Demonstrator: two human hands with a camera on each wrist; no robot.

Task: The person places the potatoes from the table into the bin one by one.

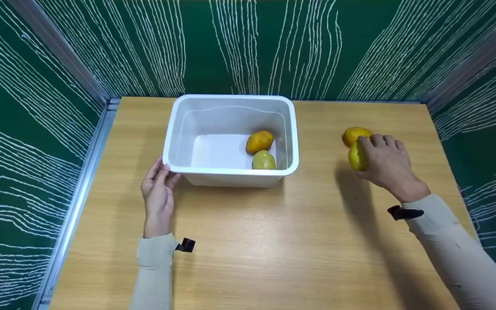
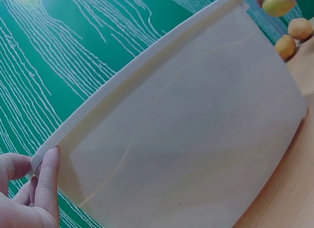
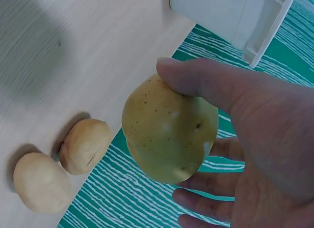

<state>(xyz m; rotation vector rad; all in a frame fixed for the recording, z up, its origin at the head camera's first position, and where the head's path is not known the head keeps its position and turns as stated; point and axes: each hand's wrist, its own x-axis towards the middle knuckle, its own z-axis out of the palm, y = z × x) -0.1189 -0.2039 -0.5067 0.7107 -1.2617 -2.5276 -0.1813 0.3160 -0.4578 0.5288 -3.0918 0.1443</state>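
Observation:
My right hand (image 1: 385, 165) grips a yellow-green mango (image 3: 169, 129) above the right part of the table, thumb on one side and fingers on the other. Dark specks dot its skin. Two more yellow mangoes (image 3: 43, 183) lie close together on the table in the right wrist view; in the head view one yellow mango (image 1: 355, 135) shows just beyond the held one. With thumb and fingers, my left hand (image 1: 158, 193) pinches the near left corner of a white plastic bin (image 1: 230, 171). Inside, at its right end, lie an orange-yellow mango (image 1: 260, 142) and a green mango (image 1: 264, 160).
The wooden table (image 1: 265, 241) carries the bin near its back edge. Green panels (image 1: 213, 51) with white wavy lines stand behind and at both sides, with metal frame bars (image 1: 82, 168) along the edges. Black straps (image 1: 405, 213) sit at the wrists.

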